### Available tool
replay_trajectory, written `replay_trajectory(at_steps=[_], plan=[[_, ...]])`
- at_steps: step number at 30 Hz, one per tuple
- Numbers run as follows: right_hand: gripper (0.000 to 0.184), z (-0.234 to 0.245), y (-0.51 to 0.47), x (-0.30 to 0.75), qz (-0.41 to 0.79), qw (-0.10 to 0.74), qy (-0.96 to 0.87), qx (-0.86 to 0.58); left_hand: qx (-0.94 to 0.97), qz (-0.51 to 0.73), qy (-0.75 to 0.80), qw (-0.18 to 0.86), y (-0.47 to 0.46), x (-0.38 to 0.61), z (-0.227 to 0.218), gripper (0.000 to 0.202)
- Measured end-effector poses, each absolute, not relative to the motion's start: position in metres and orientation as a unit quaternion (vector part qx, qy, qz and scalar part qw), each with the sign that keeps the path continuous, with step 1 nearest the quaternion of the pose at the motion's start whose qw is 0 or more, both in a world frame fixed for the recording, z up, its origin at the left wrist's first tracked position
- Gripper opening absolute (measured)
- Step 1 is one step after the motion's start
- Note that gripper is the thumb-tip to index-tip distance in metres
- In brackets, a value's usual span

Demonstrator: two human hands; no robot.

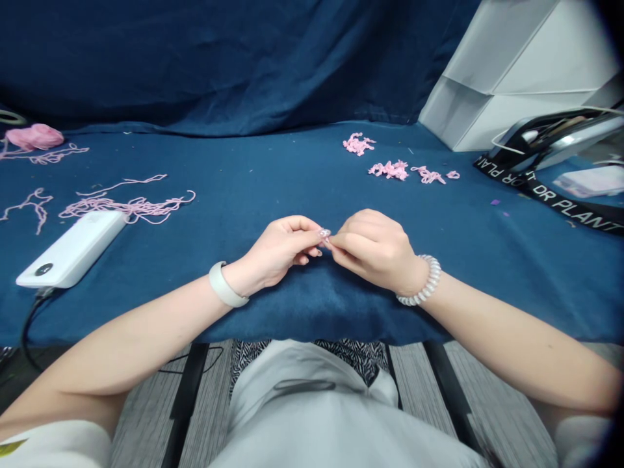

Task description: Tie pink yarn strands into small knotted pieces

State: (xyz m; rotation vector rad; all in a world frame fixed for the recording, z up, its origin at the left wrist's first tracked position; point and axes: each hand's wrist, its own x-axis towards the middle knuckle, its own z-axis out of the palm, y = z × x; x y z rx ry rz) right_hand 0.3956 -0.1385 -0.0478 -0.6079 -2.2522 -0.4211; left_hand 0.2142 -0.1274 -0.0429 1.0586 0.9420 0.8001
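My left hand (292,244) and my right hand (373,246) meet tip to tip above the blue cloth (292,175) at the middle. Both pinch with thumb and forefinger. A tiny pinkish bit shows between the fingertips, too small and covered to name. Beyond my right hand lie small knotted pieces of pink yarn: one pile (359,144) farther back, a second pile (389,169) nearer, and a few loose pieces (429,174) beside it. Cut lengths of pink yarn (141,207) lie in a loose bundle on the left.
A white power bank (73,250) with a black cable (30,325) rests at the left, against the yarn bundle. A pink yarn ball (36,137) sits at the far left. White boxes (526,84) and a lettered black strap (560,201) occupy the right side.
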Motion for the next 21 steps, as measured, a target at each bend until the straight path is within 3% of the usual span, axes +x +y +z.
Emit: replay_trajectory(at_steps=[6, 12, 17, 21], plan=[[0.026, -0.047, -0.139, 0.396, -0.173, 0.340, -0.892, -0.245, 0.461, 0.349, 0.410, 0.705, -0.125, 0.214, -0.045, 0.025], [0.017, -0.047, -0.140, 0.396, -0.125, 0.346, -0.901, -0.230, 0.493, 0.354, 0.411, 0.680, -0.125, 0.213, -0.044, 0.020], [0.008, -0.039, -0.140, 0.398, 0.075, 0.435, -0.859, -0.260, 0.516, 0.362, 0.404, 0.663, -0.127, 0.214, -0.039, 0.017], [0.011, -0.033, -0.135, 0.404, 0.238, 0.415, -0.814, -0.331, 0.529, 0.360, 0.389, 0.662, -0.128, 0.213, -0.037, 0.020]])
